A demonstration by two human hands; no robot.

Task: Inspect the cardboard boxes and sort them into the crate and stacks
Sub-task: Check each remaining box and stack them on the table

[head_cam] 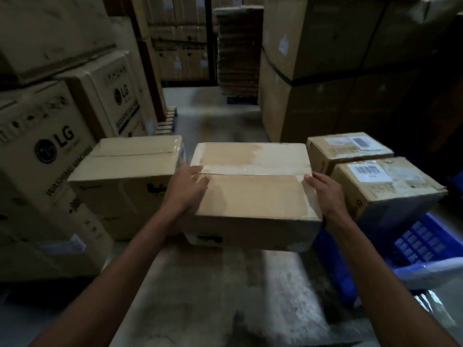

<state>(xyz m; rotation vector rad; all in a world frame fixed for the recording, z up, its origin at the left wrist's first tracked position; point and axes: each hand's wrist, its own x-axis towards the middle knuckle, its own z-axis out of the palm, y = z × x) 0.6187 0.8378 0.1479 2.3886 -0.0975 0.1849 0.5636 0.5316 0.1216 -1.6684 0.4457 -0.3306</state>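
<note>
A taped brown cardboard box (253, 194) is held up in front of me above the concrete floor. My left hand (186, 190) grips its left edge with fingers spread onto the top. My right hand (325, 196) clasps its right edge. To the left a similar taped box (125, 171) rests on top of another one. On the right, two smaller boxes with barcode labels (383, 186) (348, 149) sit above a blue plastic crate (421, 241).
Tall stacks of printed appliance cartons (50, 146) wall in the left side. Big strapped cartons (325, 71) rise at the right. A pallet of flat cardboard (238, 46) stands at the far end of the concrete aisle (218, 284).
</note>
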